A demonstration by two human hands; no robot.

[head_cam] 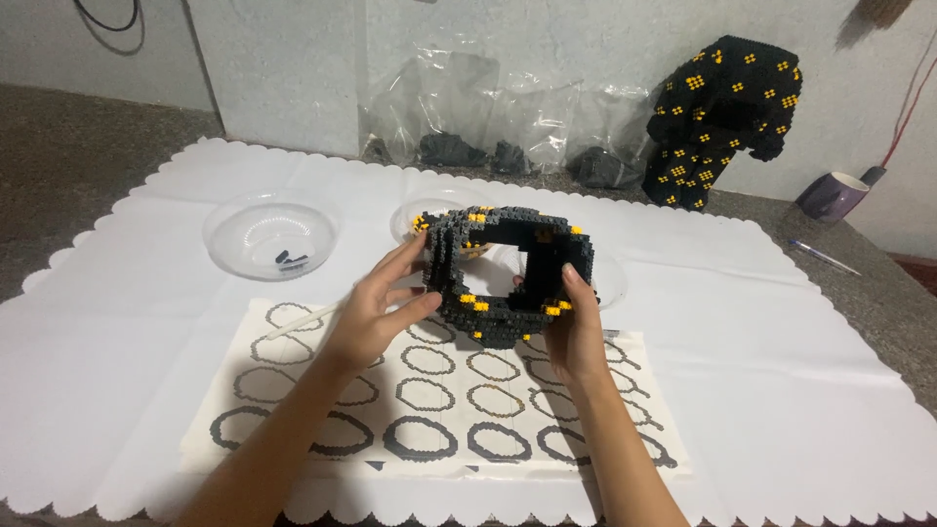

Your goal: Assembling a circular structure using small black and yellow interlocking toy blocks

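Forearms: both enter from 6 o'clock, over the instruction sheet (439,410).
Left hand (376,312): fingers bent, grasping the block ring (503,273) at its 9 o'clock edge.
Right hand (576,327): clasping the ring's 4 o'clock corner, thumb on front.
Ring: held upright between both hands above the sheet, opening facing the camera, long axis 9-to-3.
Nearer hand: neither; both touch.
Bowl (271,234): at 10 o'clock, apart.

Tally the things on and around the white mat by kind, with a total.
Black-and-yellow brick builds: 2, a ring held by the left hand and right hand, and a tall piece against the wall
Clear bowls in full view: 1
Instruction sheets: 1
Purple cups: 1
Pens: 1
Total: 6
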